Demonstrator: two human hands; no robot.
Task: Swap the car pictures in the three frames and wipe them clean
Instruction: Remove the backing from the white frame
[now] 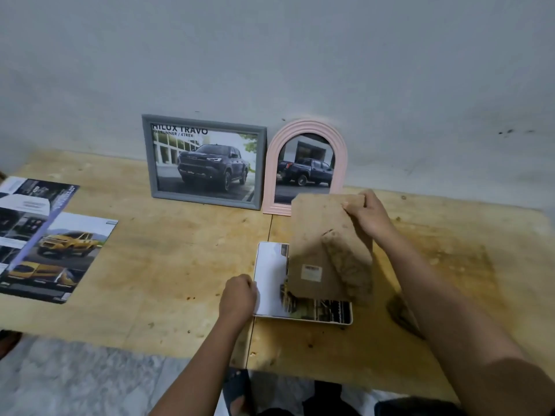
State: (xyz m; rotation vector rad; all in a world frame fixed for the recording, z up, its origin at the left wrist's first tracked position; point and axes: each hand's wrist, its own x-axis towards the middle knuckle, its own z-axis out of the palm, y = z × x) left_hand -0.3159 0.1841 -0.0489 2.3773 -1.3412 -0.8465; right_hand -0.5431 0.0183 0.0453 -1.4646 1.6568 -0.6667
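Note:
A white frame lies face down on the wooden table, with the back of a picture showing inside it. My right hand grips the top edge of the brown backing board with its stand, tilted up off the frame. My left hand holds the frame's left edge. A grey frame with a dark pickup picture leans on the wall. Beside it stands a pink arched frame with another dark pickup picture.
Loose car pictures and brochure pages with yellow pickups lie at the table's left end. The grey wall rises right behind the standing frames. A dark stain marks the table to the right of the white frame. Tiled floor shows below the table.

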